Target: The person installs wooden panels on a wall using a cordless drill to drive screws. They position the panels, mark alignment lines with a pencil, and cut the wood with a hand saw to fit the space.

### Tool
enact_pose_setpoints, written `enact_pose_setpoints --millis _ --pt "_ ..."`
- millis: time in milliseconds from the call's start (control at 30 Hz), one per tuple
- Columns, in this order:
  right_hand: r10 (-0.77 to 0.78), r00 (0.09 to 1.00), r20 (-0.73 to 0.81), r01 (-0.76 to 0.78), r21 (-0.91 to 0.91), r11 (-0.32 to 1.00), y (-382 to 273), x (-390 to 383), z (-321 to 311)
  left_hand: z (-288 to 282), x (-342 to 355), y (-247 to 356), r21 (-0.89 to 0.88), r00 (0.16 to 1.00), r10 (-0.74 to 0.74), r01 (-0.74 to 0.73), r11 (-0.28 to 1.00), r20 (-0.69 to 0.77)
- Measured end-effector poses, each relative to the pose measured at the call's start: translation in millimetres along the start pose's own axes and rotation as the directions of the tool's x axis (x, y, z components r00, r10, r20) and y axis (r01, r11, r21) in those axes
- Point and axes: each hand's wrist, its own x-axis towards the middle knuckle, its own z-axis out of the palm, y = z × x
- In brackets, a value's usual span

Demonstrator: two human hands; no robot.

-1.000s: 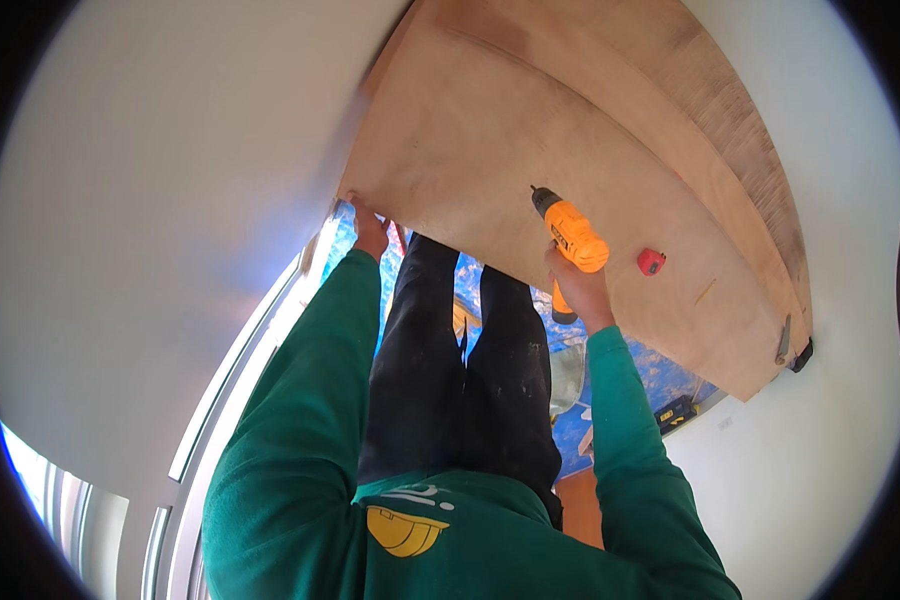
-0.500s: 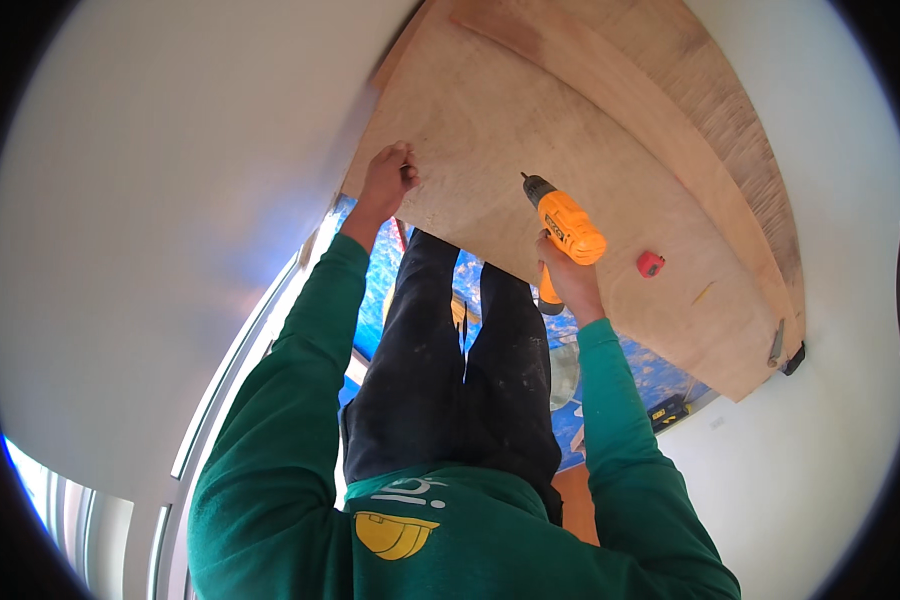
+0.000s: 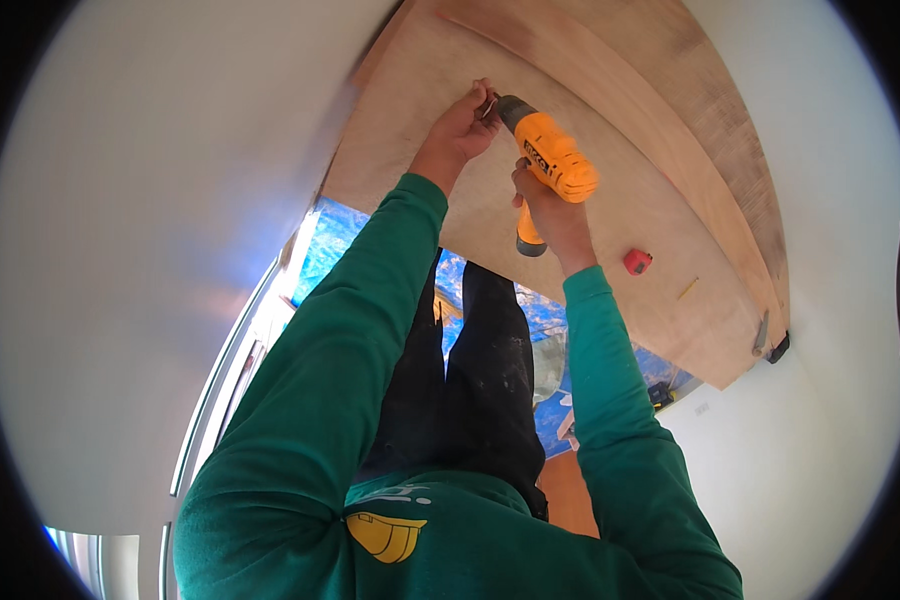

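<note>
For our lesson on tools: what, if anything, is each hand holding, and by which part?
The right hand holds the drill by its handle. The left hand is by the chuck; whether it holds anything cannot be told.

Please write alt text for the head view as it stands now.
A person's right hand grips an orange drill over a wooden board, while the left hand is at the drill's tip; anything it holds is too small to tell. A red tape measure and a thin yellow stick lie on the board to the right.
</note>
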Motion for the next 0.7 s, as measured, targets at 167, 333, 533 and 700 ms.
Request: enact_pose_setpoints --millis 167,333,533,700 --pt "0.054 0.998 -0.011 -0.054 -0.005 0.999 3 4 0 3 10 1 -0.129 0.999 0.039 -0.042 0.991 -0.028" --pt "0.082 0.996 -0.032 -0.083 -0.015 0.996 8 3 2 4 18 3 -0.137 1.000 0.020 -0.019 0.990 0.011" --pt "0.055 0.998 0.013 -0.056 0.034 0.998 11 10 5 2 14 3 -0.185 0.999 0.019 -0.026 0.982 -0.041" --pt "0.055 0.997 0.048 -0.056 0.002 0.998 14 17 -1 2 13 -1 -0.174 0.997 0.026 -0.037 0.984 -0.068"
